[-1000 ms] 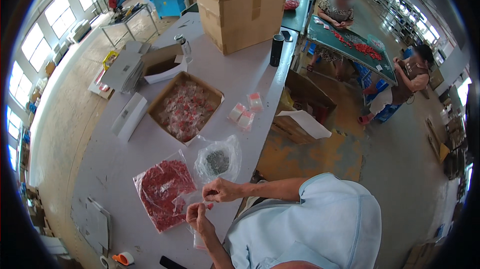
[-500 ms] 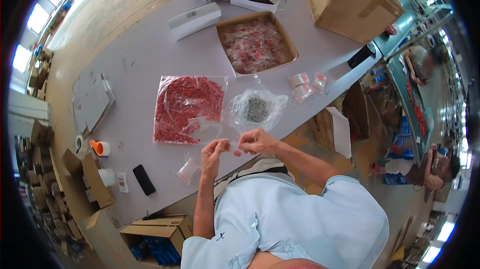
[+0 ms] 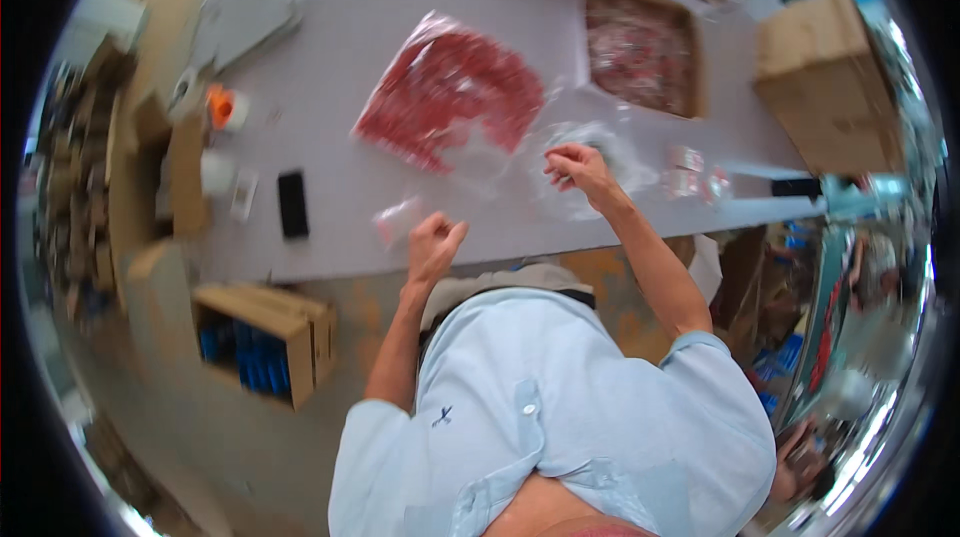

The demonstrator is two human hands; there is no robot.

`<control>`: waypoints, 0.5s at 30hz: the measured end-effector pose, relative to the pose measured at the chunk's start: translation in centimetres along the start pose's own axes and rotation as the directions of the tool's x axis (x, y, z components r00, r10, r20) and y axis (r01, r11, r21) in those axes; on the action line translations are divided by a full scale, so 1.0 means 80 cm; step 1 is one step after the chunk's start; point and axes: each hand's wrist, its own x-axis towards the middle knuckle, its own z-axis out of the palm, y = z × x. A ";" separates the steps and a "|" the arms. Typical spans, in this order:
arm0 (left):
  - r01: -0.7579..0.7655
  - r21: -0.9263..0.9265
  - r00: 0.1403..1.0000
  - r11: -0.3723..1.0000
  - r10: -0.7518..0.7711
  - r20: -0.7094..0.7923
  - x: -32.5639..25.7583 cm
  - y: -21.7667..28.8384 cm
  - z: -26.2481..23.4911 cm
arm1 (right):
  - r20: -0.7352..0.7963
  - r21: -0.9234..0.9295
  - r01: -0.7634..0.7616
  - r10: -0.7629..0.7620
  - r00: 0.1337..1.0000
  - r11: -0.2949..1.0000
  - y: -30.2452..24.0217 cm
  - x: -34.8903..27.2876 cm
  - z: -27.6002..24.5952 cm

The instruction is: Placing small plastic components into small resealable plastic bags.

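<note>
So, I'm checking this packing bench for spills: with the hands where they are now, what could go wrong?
1. The right hand reaches into the clear bag lying flat on the table; pulling out could drag it and scatter its contents.
2. The small bag by the left hand lies near the table's front edge and might be knocked off.
3. The picture is blurred, so the grip on small parts cannot be judged.

Clear bags of red pieces: one large. Open cardboard boxes: two, one on table, one on floor. Closed carton: one. Black phone: one.
</note>
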 end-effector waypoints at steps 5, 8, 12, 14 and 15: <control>-0.124 0.248 0.970 0.961 0.170 -0.174 -0.030 -0.050 -0.033 | 0.297 -0.102 -0.053 0.081 0.951 0.993 0.083 0.014 0.121; -0.114 0.369 0.930 0.922 0.230 -0.287 -0.044 -0.100 -0.049 | 0.346 -0.197 -0.018 0.086 0.934 0.980 0.098 0.026 0.185; -0.079 0.508 0.913 0.858 0.267 -0.310 -0.048 -0.123 -0.062 | 0.355 -0.286 0.055 0.052 0.933 0.957 0.115 0.061 0.241; -0.084 0.541 0.918 0.837 0.276 -0.285 -0.043 -0.126 -0.062 | 0.236 -0.337 0.063 0.020 0.972 0.939 0.124 0.078 0.257; -0.082 0.535 0.917 0.841 0.275 -0.291 -0.040 -0.127 -0.061 | 0.237 -0.344 0.065 0.020 0.971 0.937 0.129 0.084 0.262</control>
